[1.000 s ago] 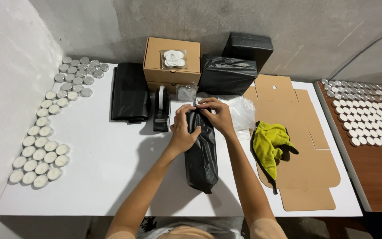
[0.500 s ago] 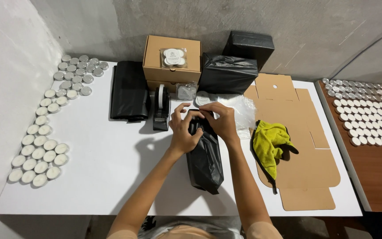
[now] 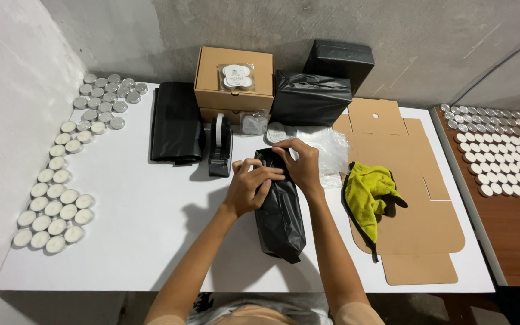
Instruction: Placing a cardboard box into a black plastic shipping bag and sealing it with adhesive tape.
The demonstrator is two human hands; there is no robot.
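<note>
Since a second ago the black wrapped parcel (image 3: 280, 207) has swung a little, its near end now pointing more toward the person, and both hands have slid up to its far end. It lies lengthwise on the white desk (image 3: 139, 241), in the middle, just right of the tape dispenser (image 3: 219, 144). The left hand (image 3: 249, 188) lies over the upper left side, fingers curled and pressing the black film down. The right hand (image 3: 299, 164) pinches the folded film at the top end, its grip clenched on the wrapping. Just past the hands sits a clear plastic bag (image 3: 326, 147). A yellow cloth (image 3: 369, 192) rests on flat cardboard (image 3: 416, 204) to the right. Rows of small white candles (image 3: 52, 198) line the desk's left edge. Behind stand a brown box (image 3: 234, 90) and two black wrapped packages (image 3: 311, 99).
</note>
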